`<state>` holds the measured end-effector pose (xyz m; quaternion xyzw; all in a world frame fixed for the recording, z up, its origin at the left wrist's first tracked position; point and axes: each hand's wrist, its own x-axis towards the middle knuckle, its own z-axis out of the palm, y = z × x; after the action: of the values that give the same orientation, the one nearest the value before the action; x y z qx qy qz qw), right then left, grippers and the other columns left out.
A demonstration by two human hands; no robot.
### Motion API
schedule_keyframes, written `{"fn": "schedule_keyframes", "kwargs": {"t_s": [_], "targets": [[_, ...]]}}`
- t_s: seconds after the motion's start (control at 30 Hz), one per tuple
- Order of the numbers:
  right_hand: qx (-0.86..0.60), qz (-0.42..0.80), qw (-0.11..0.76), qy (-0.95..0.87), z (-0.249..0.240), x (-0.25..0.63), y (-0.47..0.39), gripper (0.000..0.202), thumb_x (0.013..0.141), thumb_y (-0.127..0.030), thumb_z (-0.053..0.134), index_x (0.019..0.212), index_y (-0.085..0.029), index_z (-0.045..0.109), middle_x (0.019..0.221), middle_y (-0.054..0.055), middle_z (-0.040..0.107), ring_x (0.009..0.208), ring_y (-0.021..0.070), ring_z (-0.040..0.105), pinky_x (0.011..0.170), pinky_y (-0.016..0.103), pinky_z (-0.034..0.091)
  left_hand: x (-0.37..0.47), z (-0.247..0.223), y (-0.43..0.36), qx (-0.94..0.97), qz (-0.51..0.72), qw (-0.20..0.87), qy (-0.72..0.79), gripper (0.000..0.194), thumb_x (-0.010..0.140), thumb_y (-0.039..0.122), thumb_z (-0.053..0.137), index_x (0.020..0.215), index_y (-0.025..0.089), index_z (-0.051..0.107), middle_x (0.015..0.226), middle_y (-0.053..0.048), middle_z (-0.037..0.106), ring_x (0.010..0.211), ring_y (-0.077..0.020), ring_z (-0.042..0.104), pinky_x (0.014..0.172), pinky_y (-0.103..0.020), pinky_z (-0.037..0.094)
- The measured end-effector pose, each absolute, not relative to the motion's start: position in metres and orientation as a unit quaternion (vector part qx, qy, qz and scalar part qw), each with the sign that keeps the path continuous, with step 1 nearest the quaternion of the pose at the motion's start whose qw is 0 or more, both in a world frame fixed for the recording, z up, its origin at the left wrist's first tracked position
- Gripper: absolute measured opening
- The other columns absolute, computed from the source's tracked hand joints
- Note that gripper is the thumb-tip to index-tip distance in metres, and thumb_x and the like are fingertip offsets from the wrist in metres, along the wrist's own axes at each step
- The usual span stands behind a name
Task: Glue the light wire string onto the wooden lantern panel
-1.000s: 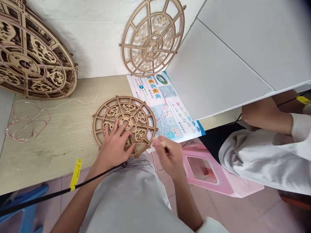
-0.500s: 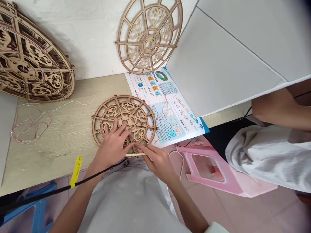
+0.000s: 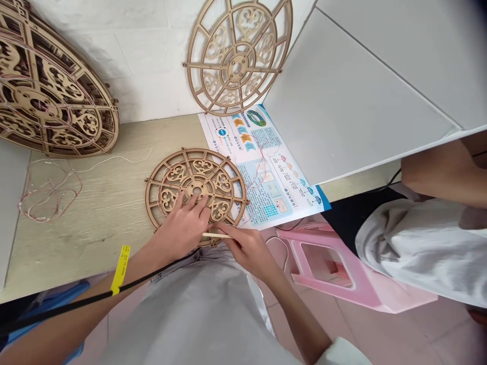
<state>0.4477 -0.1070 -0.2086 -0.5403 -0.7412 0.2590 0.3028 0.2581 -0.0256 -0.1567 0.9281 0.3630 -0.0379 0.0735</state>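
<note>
A round wooden lattice wheel [image 3: 213,156] with scroll cut-outs lies flat at the table's front edge, with thin wires threaded about it. My left hand [image 3: 184,228] rests on its lower part, fingers stretched towards the hub and not closed round anything visible; its thumb is mostly hidden. At the wheel's near rim, my right hand [image 3: 247,248] is closed on a thin pale stick [image 3: 213,235]. The stick's left end reaches the side of my left hand. My right fingertips are partly hidden.
Another wheel [image 3: 233,46] leans on the wall; stacked wheels [image 3: 63,106] stand at left. Loose wire [image 3: 53,200] lies on the table [image 3: 95,223]. A printed sheet [image 3: 262,167] sits beside a grey panel [image 3: 342,91]. A pink stool [image 3: 365,284] and a person's arm [image 3: 441,175] are at right.
The pale stick has shifted up from the wheel's bottom rim to between my hands. My left hand has moved slightly right, its fingers drawn closer together.
</note>
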Motion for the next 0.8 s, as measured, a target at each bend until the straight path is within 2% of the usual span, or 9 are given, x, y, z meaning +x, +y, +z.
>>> {"fn": "schedule_keyframes", "kwargs": {"t_s": [0.2,0.47,0.63,0.8], "targets": [[-0.541,0.255,0.302,-0.742,-0.214,0.448,-0.108,0.032,0.104,-0.025,0.045,0.125,-0.018,0.068,0.077,0.003,0.071,0.059,0.0103,0.058,0.06,0.02,0.043,0.262,-0.157,-0.027,0.932,-0.066,0.046,0.354,0.037,0.097,0.025,0.037,0.112,0.011,0.068,0.152,-0.016,0.044,0.146,-0.0352,0.043,0.121,-0.062,0.039],[-0.528,0.179,0.325,-0.764,-0.224,0.444,-0.113,0.032,0.104,-0.022,0.046,0.128,-0.015,0.066,0.075,0.004,0.07,0.061,0.0118,0.062,0.059,0.022,0.043,0.262,-0.157,-0.03,0.924,-0.095,0.053,0.366,0.04,0.097,0.026,0.037,0.121,0.01,0.065,0.156,-0.014,0.039,0.149,-0.0335,0.039,0.123,-0.056,0.042],[-0.525,0.139,0.322,-0.775,-0.226,0.442,-0.114,0.032,0.103,-0.02,0.045,0.125,-0.013,0.067,0.067,0.002,0.066,0.058,0.0124,0.06,0.056,0.024,0.041,0.262,-0.159,-0.03,0.921,-0.075,0.066,0.376,0.039,0.098,0.027,0.037,0.119,0.011,0.065,0.156,-0.014,0.039,0.148,-0.033,0.04,0.121,-0.055,0.044],[-0.521,0.198,0.373,-0.742,-0.218,0.444,-0.118,0.031,0.103,-0.02,0.047,0.125,-0.015,0.067,0.086,0.005,0.074,0.07,0.0113,0.066,0.063,0.021,0.047,0.252,-0.168,-0.029,0.933,-0.015,0.045,0.358,0.038,0.101,0.035,0.036,0.111,0.014,0.065,0.153,-0.009,0.044,0.147,-0.0302,0.043,0.121,-0.054,0.043]]}}
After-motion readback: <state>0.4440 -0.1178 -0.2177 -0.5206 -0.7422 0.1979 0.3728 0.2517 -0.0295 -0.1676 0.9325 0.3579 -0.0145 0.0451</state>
